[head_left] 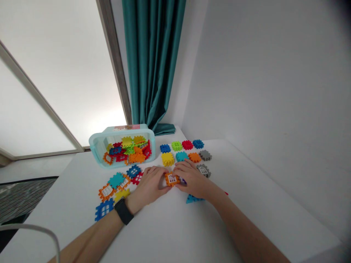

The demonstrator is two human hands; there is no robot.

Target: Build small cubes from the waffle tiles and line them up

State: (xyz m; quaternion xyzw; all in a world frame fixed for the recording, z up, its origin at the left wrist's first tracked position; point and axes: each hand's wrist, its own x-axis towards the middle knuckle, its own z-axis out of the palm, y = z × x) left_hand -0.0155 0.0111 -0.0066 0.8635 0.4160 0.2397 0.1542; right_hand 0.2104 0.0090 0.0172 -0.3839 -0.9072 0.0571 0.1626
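Observation:
Between my two hands is an orange interlocking building tile (172, 179) with a white window insert, just above or on the white table. My left hand (150, 185), a black watch on its wrist, grips the tile's left edge with thumb and fingers. From the right, my right hand (190, 178) closes on the tile's other edge. A purple piece shows partly under my right hand. Beneath that wrist lies a blue triangular piece (194, 199), partly covered. Just beyond the hands sit a yellow tile stack (168, 159) and a turquoise tile stack (181, 156).
A pale blue tub (94, 140) full of mixed tiles stands at the back left. Loose tiles, among them a blue window tile (104, 209), lie left of my hands. Rows of tiles, including a grey one (205, 155), lie beyond. A wall (260, 91) borders the right side.

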